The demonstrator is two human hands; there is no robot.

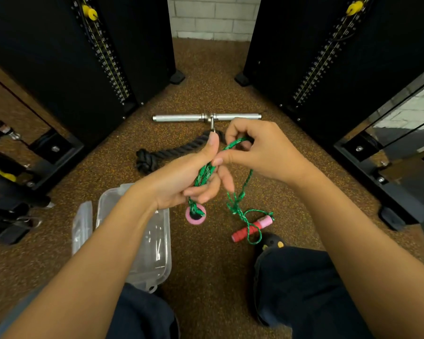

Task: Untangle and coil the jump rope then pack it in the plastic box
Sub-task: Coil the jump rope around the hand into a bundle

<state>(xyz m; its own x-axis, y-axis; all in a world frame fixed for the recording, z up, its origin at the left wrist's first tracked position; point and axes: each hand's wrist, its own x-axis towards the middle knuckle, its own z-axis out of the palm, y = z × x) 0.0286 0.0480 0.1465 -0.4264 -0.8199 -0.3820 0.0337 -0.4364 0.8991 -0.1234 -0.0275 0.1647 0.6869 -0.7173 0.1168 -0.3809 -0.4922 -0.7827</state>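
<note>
A green braided jump rope [238, 204] runs between both hands. My left hand [181, 177] grips a bundle of its strands, and one pink handle end [195, 215] hangs just below that fist. My right hand [262, 150] pinches a loop of the rope right beside my left thumb. From there the rope drops in a knotted tangle to the second handle [251, 228], red and pink, lying on the floor. The clear plastic box [154, 241] stands open on the floor under my left forearm, with its lid [82, 226] to the left.
A chrome bar attachment [206, 117] and a thick black knotted rope [157, 156] lie on the speckled rubber floor ahead. Black weight-stack machines [78, 69] flank both sides. My knees [304, 289] and a dark shoe [269, 242] are below.
</note>
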